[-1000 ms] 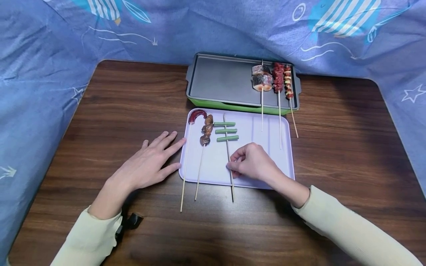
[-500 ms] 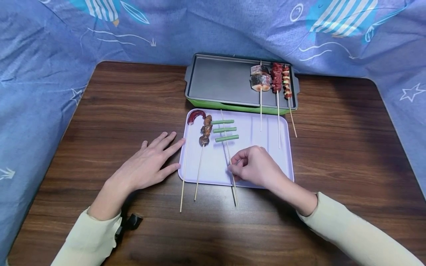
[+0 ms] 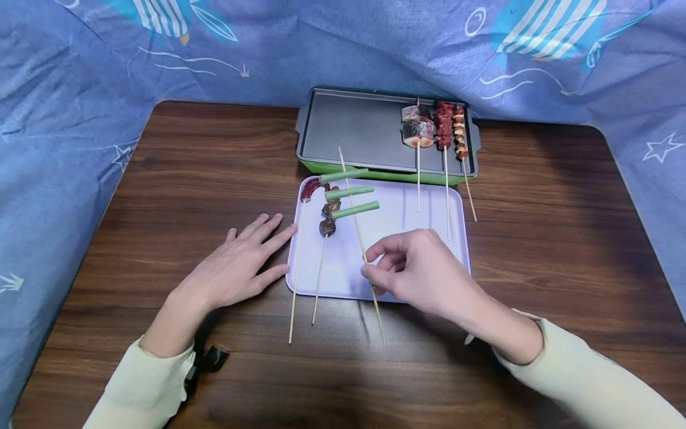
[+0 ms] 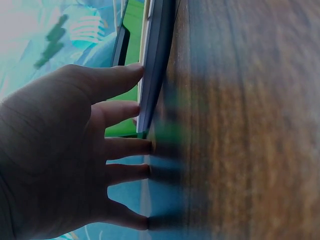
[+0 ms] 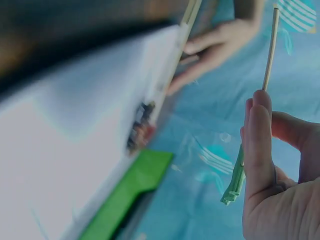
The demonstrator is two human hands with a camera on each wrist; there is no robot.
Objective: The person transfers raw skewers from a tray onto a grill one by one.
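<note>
My right hand [image 3: 418, 268] pinches the stick of a green bean skewer [image 3: 351, 193], lifted above the lilac tray [image 3: 407, 292]. Three green pieces cross this stick, and its tip overlaps the grill's front edge in the head view. In the right wrist view the green bean skewer [image 5: 235, 180] slants past the fingers. My left hand [image 3: 236, 262] lies with fingers spread at the tray's left edge; in the left wrist view its thumb and forefinger touch the tray rim [image 4: 150, 75]. On the tray lie a sausage skewer [image 3: 311, 189] and a brown meat skewer [image 3: 328, 226], partly covered by the green pieces.
Behind the tray stands a green-sided grill [image 3: 354, 128] with a dark plate. At its right end lie a fish skewer [image 3: 418, 132], a red meat skewer [image 3: 443, 125] and a mixed skewer [image 3: 460, 134], their sticks jutting over the front. Blue cloth [image 3: 343, 47] hangs behind the wooden table [image 3: 214, 149].
The right hand has raised the green bean skewer off the tray, its tip swinging left and toward the grill. The left hand has stayed in place.
</note>
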